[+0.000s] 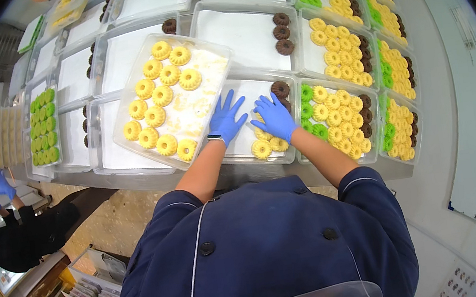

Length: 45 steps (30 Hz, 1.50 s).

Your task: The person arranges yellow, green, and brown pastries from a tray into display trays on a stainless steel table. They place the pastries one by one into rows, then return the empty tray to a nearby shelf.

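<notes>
Both hands wear blue gloves. My left hand (227, 118), fingers spread, lies over the left part of a paper-lined plastic container and holds nothing. My right hand (275, 116) is over yellow ring-shaped cakes in that container; its palm side is hidden, so any grip cannot be told. Several yellow fluted ring cakes (261, 149) show below this hand, and brown ring cakes (280, 89) stand above it. To the left, a tilted clear plastic tray (196, 102) of yellow ring cakes rests across neighbouring containers, its right edge beside my left hand.
Rows of containers cover the table. One at right (377, 148) holds green, yellow and brown ring cakes. A tray of green cakes (43, 129) sits at left, near stacked trays (5, 136). Another person's gloved hands (1, 186) are at far left. A whiteboard (473, 117) is at right.
</notes>
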Available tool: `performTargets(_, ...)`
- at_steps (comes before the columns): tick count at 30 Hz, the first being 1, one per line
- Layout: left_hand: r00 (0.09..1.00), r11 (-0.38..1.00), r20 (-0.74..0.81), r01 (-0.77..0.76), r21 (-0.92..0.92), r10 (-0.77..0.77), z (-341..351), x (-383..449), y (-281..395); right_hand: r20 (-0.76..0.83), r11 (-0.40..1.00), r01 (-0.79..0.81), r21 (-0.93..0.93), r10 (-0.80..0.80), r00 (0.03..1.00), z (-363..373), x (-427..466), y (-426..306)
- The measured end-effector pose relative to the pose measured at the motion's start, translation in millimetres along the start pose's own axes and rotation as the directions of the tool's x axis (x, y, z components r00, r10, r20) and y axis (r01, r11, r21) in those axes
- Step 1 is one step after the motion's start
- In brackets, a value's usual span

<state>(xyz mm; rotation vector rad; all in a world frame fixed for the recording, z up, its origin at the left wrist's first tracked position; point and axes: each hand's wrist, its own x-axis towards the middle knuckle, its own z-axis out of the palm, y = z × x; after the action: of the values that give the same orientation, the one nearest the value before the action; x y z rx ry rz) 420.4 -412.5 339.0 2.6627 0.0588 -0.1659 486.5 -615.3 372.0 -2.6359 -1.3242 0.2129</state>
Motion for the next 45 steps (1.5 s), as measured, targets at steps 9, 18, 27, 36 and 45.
performTargets(9, 0.998, 0.998, -0.058, 0.006, -0.067, -0.01, -26.7, -16.6, 40.1, 0.053, 0.977, -0.188, -0.099, 0.193, 0.98, 2.6, -4.5, -33.1)
performTargets(18, 0.875, 0.946, -0.479, -0.096, -0.308, -0.067, -183.1, -33.9, -34.8, -0.42, 0.918, 0.049, 0.394, 0.132, 0.898, -82.2, 129.5, -79.2)
performTargets(27, 0.983, 0.908, -0.083, 0.183, 0.376, -0.164, -163.2, -9.8, -106.1, -0.175, 0.907, -0.104, 0.407, 0.189, 0.966, -73.8, 215.4, -96.7)
performTargets(36, 0.95, 0.89, -0.276, 0.251, 0.381, -0.149, -192.5, -9.9, -81.0, -0.092, 0.604, -0.192, 0.774, 0.406, 0.909, -144.1, 82.2, 38.7)
performTargets(45, 0.995, 0.985, 0.037, -0.09, -0.146, 0.097, -62.3, -29.9, 58.2, 0.043, 0.991, 0.079, 0.111, -0.084, 0.995, -53.9, 52.6, 59.3)
